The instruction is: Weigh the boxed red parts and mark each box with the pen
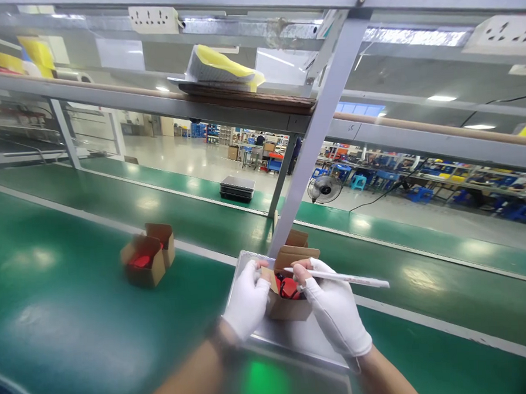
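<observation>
A small open cardboard box [291,311] sits on a shiny metal platform [292,340] in front of me. Inside it lie a red item [288,288] and a black cable. My left hand [247,301], in a white glove with bare fingertips, pinches the box's left flap. My right hand [335,311], gloved the same way, holds a slim white pen [359,278] between thumb and fingers above the box. The pen's narrow end points left over the opening. Part of the red item is hidden by the right hand and the box wall.
Two open boxes [146,273] with red contents stand to the left on the green work surface [75,312]. A slanted metal post [306,142] rises behind the platform. Farther back are a dark scale-like device [238,188] and a fan [325,189].
</observation>
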